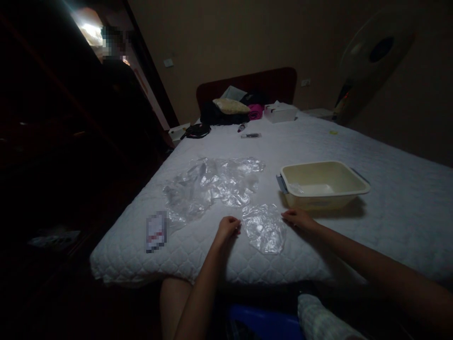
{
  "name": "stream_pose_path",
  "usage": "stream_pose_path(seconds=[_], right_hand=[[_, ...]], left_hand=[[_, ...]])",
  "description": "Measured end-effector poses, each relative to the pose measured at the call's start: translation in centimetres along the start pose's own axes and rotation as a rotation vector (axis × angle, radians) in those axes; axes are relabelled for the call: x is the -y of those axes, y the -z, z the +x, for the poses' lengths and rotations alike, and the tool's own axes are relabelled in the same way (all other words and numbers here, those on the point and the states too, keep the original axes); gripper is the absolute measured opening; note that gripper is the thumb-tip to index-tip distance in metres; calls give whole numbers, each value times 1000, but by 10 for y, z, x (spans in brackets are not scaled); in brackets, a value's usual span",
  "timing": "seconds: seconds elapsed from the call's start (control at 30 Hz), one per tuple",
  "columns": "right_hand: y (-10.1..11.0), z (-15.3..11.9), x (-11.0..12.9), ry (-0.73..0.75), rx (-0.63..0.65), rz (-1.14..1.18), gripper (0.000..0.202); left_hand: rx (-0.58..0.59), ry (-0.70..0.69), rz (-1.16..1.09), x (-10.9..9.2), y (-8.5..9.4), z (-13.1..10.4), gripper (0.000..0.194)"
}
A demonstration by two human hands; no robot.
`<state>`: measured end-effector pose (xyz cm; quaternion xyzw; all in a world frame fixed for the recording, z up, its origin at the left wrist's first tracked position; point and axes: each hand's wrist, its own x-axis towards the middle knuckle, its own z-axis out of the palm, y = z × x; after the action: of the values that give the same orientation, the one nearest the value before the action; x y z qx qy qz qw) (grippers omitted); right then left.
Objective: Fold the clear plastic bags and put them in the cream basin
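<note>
A small crinkled clear plastic bag (265,230) lies spread on the white quilted bed between my hands. My left hand (228,227) is closed in a pinch at its upper left edge. On the opposite side, the fingers of my right hand (300,220) pinch its upper right edge, close to the front of a cream plastic basin (325,202). Beyond my left hand spreads a loose heap of more clear plastic bags (212,186), thin and wrinkled. Some clear plastic also shows inside the basin at its left end.
A blurred-out flat item (156,231) lies near the bed's left front edge. Further back are a small packaged item (251,135), a black bag (198,131), a tissue box (281,112) and piled clothes. A fan (378,52) stands right; a person (123,94) stands left.
</note>
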<state>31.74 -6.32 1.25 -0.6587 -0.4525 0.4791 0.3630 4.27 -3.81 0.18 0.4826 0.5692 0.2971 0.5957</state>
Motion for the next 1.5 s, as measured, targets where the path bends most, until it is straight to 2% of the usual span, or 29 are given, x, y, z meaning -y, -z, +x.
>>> stream_pose_path(seconds=[0.27,0.4,0.6,0.9,1.07,1.5], right_hand=[[-8,7,-5,-12,32,87,27],[-9,9,-6,0,43,109,20],[-12,13,-5,49,23,78,16],[-10,14,-9,140,10,5,20],[-8,17,-15,234,5,-14,16],[-4,14,-16,278,20,-98,12]], left_hand=[[146,113,16,-18,11,20,27],[141,105,10,-19,10,19,26],[121,13,-46,-13,3,18,31],[107,-69,-109,-3,-1,19,16],[90,-72,-130,-6,-2,15,11],[149,-16,-140,-8,4,15,22]])
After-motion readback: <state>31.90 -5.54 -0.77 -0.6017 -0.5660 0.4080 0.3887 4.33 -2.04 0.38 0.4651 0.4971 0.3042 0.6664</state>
